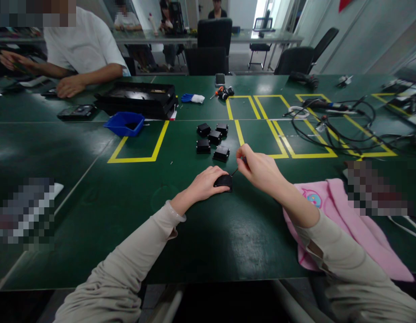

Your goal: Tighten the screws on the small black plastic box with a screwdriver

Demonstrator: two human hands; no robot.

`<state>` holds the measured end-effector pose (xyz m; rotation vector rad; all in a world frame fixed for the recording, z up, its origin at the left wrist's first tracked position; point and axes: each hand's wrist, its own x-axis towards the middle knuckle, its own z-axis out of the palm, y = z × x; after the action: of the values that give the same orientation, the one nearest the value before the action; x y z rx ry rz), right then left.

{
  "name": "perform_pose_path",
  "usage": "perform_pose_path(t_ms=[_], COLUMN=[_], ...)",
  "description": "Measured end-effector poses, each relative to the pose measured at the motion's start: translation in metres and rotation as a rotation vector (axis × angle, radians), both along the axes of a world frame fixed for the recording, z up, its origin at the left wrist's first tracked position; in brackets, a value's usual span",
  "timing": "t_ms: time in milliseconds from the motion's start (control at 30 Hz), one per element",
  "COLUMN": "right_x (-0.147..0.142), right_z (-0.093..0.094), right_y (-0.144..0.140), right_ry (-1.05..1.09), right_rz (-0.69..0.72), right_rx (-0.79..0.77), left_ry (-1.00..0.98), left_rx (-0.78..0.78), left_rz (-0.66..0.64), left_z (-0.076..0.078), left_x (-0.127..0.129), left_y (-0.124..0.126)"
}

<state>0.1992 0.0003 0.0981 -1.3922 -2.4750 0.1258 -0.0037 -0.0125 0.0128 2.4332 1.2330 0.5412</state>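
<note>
Near the middle of the green table [93, 188], a small black module [224, 181] is being pinned flat under the curled fingers of the left hand [208, 181]. A thin tool [235, 171] is being pinched between closed fingertips of the right hand [258, 169], with its tip being set against the module's right edge. A fastening or prying step appears to be in hand; steady downward pressure and a fine tip alignment are being called for next. Five similar black modules [212, 141] are being kept just beyond, beside a yellow tape line [239, 132]. A pink cloth [349, 229] is lying under the right forearm.
</note>
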Motion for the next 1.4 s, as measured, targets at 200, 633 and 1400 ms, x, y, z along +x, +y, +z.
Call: perform_pose_path(t_ms=[200, 633, 1400], right_x=[0.0003, 0.0007, 0.0005], right_z=[-0.0006, -0.001, 0.0005], right_y=[0.0016, 0.0009, -0.0001], right_ry=[-0.026, -0.02, -0.019], right_rz=[0.005, 0.005, -0.006], right_rx=[0.008, 0.011, 0.019], left_ry=[0.007, 0.014, -0.002], left_rx=[0.011, 0.002, 0.001], left_rz=[-0.007, -0.005, -0.002], left_z=[-0.0009, 0.0006, 0.0008], left_x=[-0.0002, 0.0002, 0.0], left_y=[0.0002, -0.0005, -0.001])
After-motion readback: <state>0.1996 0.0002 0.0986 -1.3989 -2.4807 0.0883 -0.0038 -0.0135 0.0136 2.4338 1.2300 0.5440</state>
